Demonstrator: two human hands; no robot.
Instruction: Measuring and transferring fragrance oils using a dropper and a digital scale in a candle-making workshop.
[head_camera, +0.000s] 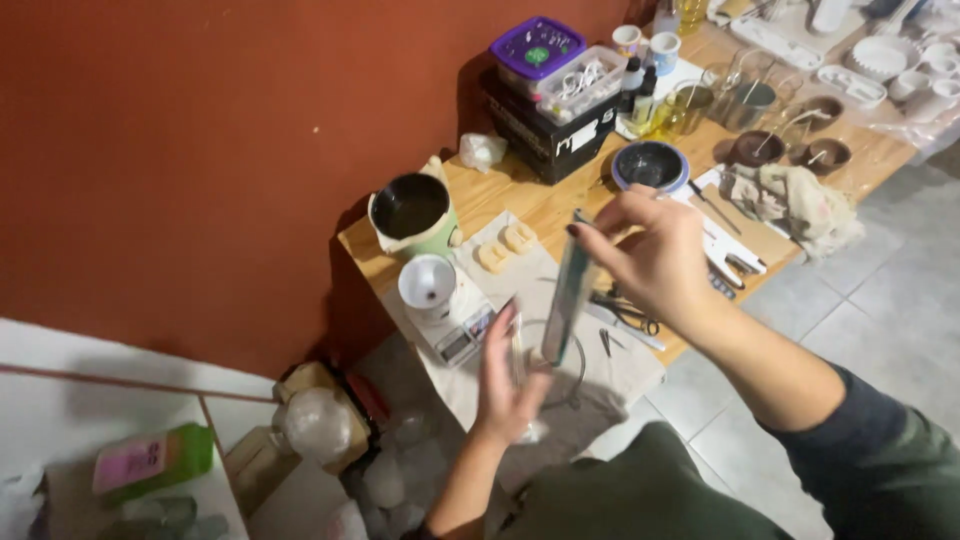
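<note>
The right hand (655, 255) is raised over the wooden surface (520, 195), its fingers pinched together on the top end of a long, slim grey-green strip (567, 295) that hangs down at a slight tilt. The left hand (508, 385) reaches up from below with its fingers spread open around a clear round glass jar (548, 355), touching its near side; the lower end of the strip sits in front of or inside the jar's mouth, and I cannot tell which. The jar stands on a pale cloth (620, 375) laid over the near edge of the surface. Just to the left of the jar, a white funnel-shaped cup (428, 282) rests on a small white kitchen scale (455, 320), and behind that sits a pale green pot with a dark inside (412, 212). Two small cream-coloured moulded pieces (505, 247) lie on the cloth beside the pot. Under the right hand, black-handled scissors (628, 312) lie on the cloth. Farther back are a blue-rimmed dark bowl (650, 165) and a black box (548, 135) with a purple-lidded tub (537, 47) on top.
</note>
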